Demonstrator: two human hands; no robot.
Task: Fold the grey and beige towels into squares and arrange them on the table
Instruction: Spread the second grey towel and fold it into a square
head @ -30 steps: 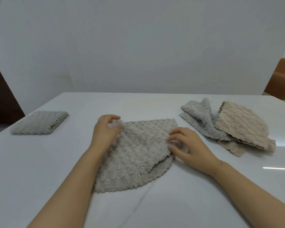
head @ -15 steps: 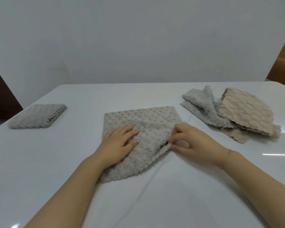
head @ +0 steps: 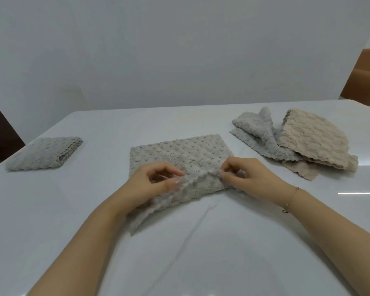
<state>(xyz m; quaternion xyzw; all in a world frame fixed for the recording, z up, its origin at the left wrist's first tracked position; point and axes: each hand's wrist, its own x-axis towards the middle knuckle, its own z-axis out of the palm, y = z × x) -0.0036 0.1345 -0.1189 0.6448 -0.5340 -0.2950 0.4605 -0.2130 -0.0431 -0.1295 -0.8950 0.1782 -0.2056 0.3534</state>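
Hands, left [head: 156, 184] and right [head: 247, 178], each pinching the grey towel's [head: 179, 154] near fold, wrists low.

Both forearms reaching forward, left hand [head: 152, 184] fingers curled in a pinch, right hand [head: 249, 178] likewise pinching

hands [head: 198, 180] pinching grey towel [head: 179, 154], white table [head: 201, 253]
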